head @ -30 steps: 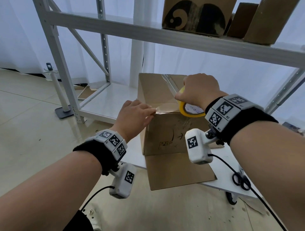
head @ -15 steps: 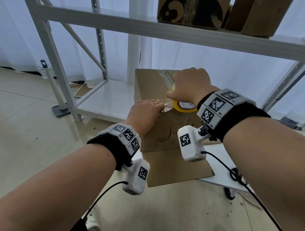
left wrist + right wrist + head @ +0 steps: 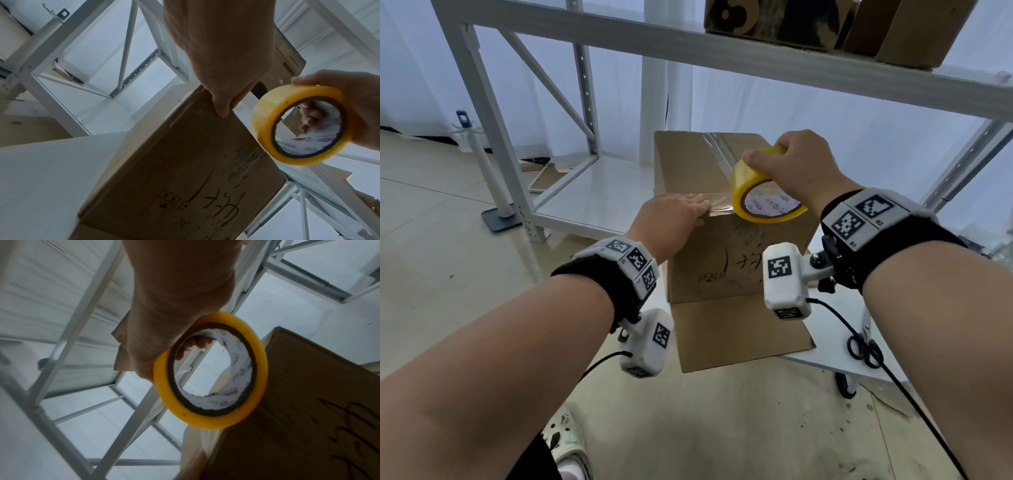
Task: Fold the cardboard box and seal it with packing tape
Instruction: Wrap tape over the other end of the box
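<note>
Pressing left hand [image 3: 674,214] flat on box [image 3: 722,260] | right fingers [image 3: 308,116] gripping tape roll [image 3: 763,195]

Your brown corrugated cardboard box [image 3: 726,260] stands upright on the white tabletop, top flaps folded shut, with black handwritten strokes and small printed symbols on the side facing you. One bottom flap [image 3: 739,332] lies flat, jutting out over the table edge towards you. A strip of clear tape [image 3: 717,150] runs along the top seam and down over the near top edge. Your yellow roll of packing tape [image 3: 763,192], white printed core showing, sits tilted just above that near edge at the box's right, a clear length stretched from it leftward along the edge.
</note>
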